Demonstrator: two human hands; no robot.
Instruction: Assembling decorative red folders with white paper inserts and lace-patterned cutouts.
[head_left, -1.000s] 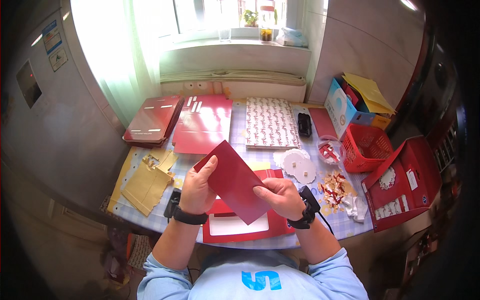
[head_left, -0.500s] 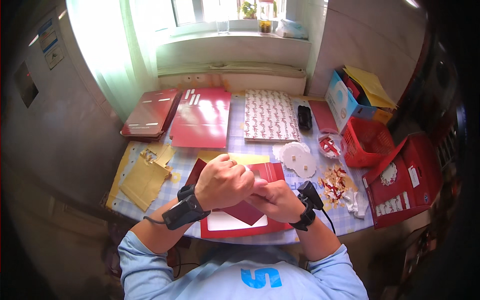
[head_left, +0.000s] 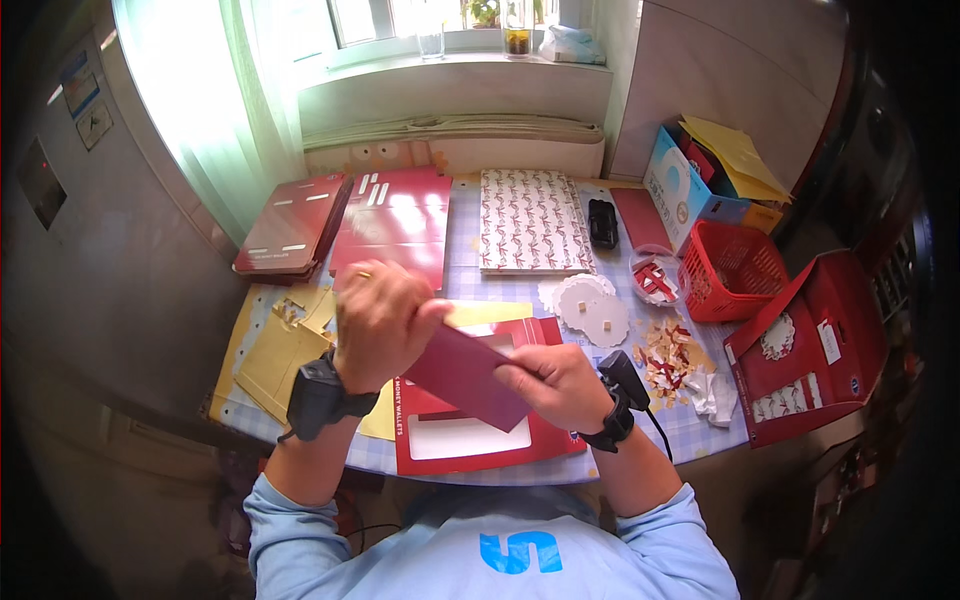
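A flat dark red paper envelope (head_left: 468, 382) is held at a slant above the table, one long edge up. My right hand (head_left: 562, 388) pinches its right end, thumb lying on the near face. At the upper left end, my left hand (head_left: 378, 322) is closed around the edge with curled fingers, blurred by motion. Below the envelope lies a red printed card sheet (head_left: 552, 436) with white windows, partly hidden by my hands. Yellow paper (head_left: 508, 314) shows from under that sheet.
Red folders (head_left: 290, 228) are stacked at the back left, beside a red card sheet (head_left: 398, 232). Patterned paper (head_left: 530, 222), white doilies (head_left: 602, 322), paper scraps (head_left: 668, 362), a red basket (head_left: 735, 278) and an open red box (head_left: 800, 355) lie rightward. Torn yellow envelopes (head_left: 272, 362) are left.
My left hand has moved left and up along the envelope's edge, away from my right hand. More of the envelope's face now shows. My right hand stays nearly in place.
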